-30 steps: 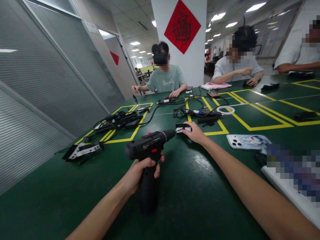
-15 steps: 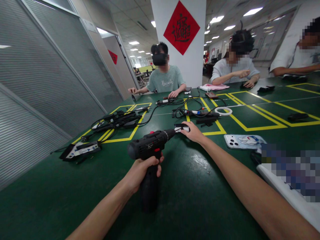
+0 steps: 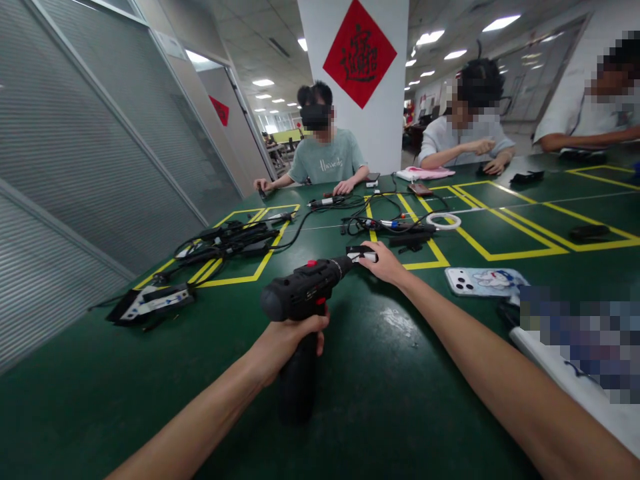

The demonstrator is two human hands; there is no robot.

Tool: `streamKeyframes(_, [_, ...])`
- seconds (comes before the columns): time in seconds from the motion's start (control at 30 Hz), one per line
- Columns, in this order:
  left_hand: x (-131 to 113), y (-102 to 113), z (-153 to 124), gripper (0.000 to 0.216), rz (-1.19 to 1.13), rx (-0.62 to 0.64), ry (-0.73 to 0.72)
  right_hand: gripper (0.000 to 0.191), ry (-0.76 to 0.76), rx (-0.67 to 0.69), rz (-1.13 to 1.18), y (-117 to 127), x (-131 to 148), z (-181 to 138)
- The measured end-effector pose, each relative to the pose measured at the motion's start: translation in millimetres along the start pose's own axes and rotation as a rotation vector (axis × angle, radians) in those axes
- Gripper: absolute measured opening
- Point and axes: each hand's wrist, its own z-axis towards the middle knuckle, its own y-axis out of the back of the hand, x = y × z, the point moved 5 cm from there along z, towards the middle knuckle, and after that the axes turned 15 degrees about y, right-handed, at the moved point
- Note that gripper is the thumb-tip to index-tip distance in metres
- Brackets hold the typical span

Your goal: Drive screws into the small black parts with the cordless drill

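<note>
Left hand clamped on the drill, upright on the near table — right hand pinches the small black part at its nose; I'd hold both steady, squarely aligned.

A red diamond-shaped sign hangs on the front of the white pillar. It bears one large black brush-written Chinese character, too ornate to read for sure. Left of the pillar, on the corridor wall, a smaller red diamond sign carries a dark character too small to read. Just left of the pillar's foot, a seated person's grey-green T-shirt has pale cursive lettering across the chest that looks like "Harrods". Nearer than the pillar, the black drill has fine white marks ringing its nose, not legible.
</note>
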Motion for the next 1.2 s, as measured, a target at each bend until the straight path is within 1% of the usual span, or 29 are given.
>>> streamKeyframes(0.07, [-1.4,0.8,-0.3,0.019,-0.015,0.002,0.024,0.043,-0.002,0.007,0.000,0.4,-0.3,0.7])
streamKeyframes(0.17, [-2.1,1.6,-0.9,0.024,-0.072,0.046,0.041,0.042,-0.018,0.027,0.003,0.7,-1.2,1.7])
streamKeyframes(0.3, [-1.1,3.7,-1.7,0.027,-0.125,0.110,0.011,0.041,-0.007,0.030,-0.003,1.5,-0.4,2.0])
streamKeyframes(0.5, [7.1,5.2,1.5,0.035,-0.094,0.204,-0.004,0.043,-0.004,0.019,0.002,3.2,4.1,0.9])
streamKeyframes(0.6, [8.6,5.2,4.3,0.037,-0.118,0.193,-0.032,0.042,-0.021,0.030,0.005,3.5,5.8,1.1])
streamKeyframes(0.8, [9.7,1.8,7.9,0.022,-0.220,0.152,-0.064,0.041,-0.035,0.048,-0.010,1.6,4.9,0.9])
streamKeyframes(1.2, [12.6,2.1,10.7,0.026,-0.270,0.157,-0.072,0.044,-0.050,0.058,-0.011,-1.4,1.6,-0.4])
